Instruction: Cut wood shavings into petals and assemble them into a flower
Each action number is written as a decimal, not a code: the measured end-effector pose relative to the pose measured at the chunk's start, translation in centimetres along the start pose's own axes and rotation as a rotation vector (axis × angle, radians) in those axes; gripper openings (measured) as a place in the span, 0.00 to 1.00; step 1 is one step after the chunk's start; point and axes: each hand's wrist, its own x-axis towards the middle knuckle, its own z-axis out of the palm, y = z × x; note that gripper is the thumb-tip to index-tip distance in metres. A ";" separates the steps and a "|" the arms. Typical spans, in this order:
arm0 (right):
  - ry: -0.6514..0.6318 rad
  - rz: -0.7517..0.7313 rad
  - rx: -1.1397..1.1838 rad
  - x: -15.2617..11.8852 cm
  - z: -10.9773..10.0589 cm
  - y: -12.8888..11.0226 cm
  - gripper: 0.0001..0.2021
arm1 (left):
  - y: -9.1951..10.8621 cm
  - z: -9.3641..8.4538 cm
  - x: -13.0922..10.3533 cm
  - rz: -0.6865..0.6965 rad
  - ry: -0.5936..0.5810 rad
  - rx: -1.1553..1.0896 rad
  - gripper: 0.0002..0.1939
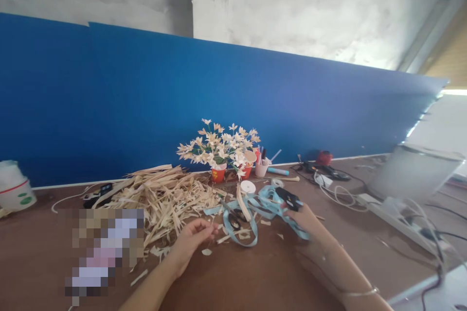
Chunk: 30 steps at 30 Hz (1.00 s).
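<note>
Out on the right, the right hand [301, 216] was at a black object [288, 198] among the blue ribbon [269, 194], its grip too blurred to tell! Over by the dry husks [171, 199], the left hand [195, 234] had its fingertips pinched, while white flowers [212, 141] stood behind in red cups [218, 175].

From afar I count two red flower cups [218, 175] at six o'clock, one pen cup [261, 170], one black thing [289, 198] at five.
</note>
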 end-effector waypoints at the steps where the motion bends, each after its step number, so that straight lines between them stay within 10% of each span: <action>1: 0.066 -0.052 -0.040 -0.4 0.2 -0.5 0.11 | -0.1 0.0 0.1 0.014 0.032 0.023 0.15; 5: 0.179 -0.475 -0.193 -2.4 1.5 -3.9 0.10 | -0.6 -0.1 0.7 0.081 0.164 0.066 0.15; 11: -0.153 -0.792 -0.060 -5.4 5.3 -9.5 0.11 | -1.0 -0.4 1.4 0.089 0.275 0.083 0.15; 18: -0.323 -0.862 0.019 -6.1 9.8 -10.8 0.10 | -0.5 -0.5 1.4 0.070 0.321 0.105 0.13; 30: -0.292 -0.860 0.025 -5.6 11.6 -9.0 0.11 | -0.8 -0.4 1.5 0.030 0.328 0.065 0.10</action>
